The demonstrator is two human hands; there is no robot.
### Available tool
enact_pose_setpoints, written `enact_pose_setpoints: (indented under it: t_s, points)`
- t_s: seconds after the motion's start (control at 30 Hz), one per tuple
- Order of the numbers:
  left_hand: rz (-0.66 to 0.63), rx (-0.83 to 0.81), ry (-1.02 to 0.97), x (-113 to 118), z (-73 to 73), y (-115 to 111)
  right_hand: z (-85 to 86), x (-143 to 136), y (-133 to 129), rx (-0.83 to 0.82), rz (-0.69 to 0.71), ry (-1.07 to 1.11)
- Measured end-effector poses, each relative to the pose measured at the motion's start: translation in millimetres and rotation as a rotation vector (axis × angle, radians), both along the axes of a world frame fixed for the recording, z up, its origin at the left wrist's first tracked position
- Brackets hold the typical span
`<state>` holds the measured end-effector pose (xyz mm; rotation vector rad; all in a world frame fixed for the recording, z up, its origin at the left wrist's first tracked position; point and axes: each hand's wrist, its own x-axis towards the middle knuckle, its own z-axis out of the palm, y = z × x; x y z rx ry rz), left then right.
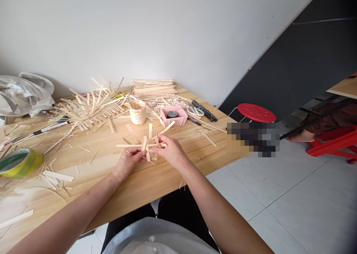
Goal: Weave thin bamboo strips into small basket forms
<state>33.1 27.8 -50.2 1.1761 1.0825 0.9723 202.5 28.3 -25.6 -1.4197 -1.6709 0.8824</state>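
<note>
Pale flat wooden strips cross each other in a small woven piece above the table's front part. My left hand pinches the piece at its lower left, thumb on the strips. At its right side my right hand is closed on the same piece, fingertips around an upright strip. Several strip ends stick out upward and sideways between and beyond my hands. Just behind stands a small round woven basket, and right of it a pink crate holds a dark spool.
Loose strips lie heaped at the back left, with a stack of strips by the wall. Yellow-green tape sits at left. White scissors and a black tool are right. A red stool stands beyond the table.
</note>
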Motion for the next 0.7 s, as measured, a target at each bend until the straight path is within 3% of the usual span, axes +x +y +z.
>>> enact_pose_setpoints:
  t_s: [0.27,0.47,0.6,0.7]
  points:
    - [0.074,0.032,-0.037,7,-1.3,-9,-12.2,-15,0,0.028,0.007,0.043]
    - [-0.088,0.029,0.084,0,2.8,-4,-2.3,-14,0,-0.024,0.022,-0.034]
    - [-0.129,0.147,0.179,-4,-1.4,-2,0.5,-8,2,-0.084,0.116,0.041]
    - [-0.084,0.185,0.171,-2,-2.9,-4,-1.4,-5,3,-0.174,0.212,0.195]
